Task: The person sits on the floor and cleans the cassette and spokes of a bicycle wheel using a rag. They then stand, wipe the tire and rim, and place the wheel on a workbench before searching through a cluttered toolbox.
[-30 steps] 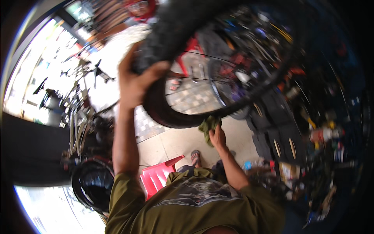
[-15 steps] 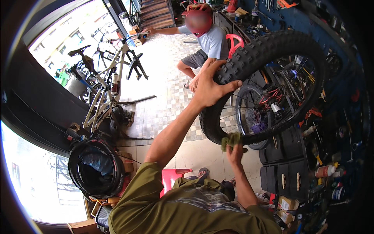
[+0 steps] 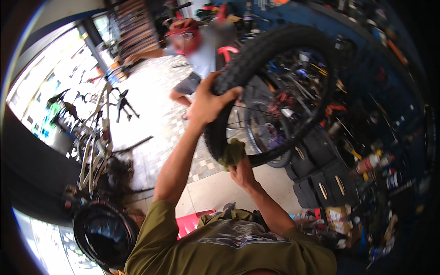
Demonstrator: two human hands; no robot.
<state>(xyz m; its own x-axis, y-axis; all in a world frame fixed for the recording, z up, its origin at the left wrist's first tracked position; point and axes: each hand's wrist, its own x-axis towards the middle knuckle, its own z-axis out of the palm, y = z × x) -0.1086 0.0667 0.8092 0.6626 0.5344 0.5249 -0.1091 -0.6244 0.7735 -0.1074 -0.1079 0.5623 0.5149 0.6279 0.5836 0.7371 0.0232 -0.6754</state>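
Note:
A bicycle wheel with a black knobby tyre is held up in front of me, tilted. My left hand is closed on the tyre's left side, thumb across the tread and fingers partly hidden behind. Lower down, my right hand holds a bunched olive-green rag against the tyre's lower left part. The rag covers some of those fingers. Thin spokes show faintly inside the wheel, and motion blurs parts of the picture.
Behind the held wheel stands another bicycle wheel. A person in a red helmet sits beyond my left hand. At left are a pale bike frame and black wheel rims. Black drawers and tools line the right; a red stool is below.
My right hand has slid the rag leftward and up along the tyre's lower edge. My left hand keeps its hold. The whole view has turned, shifting the surroundings left.

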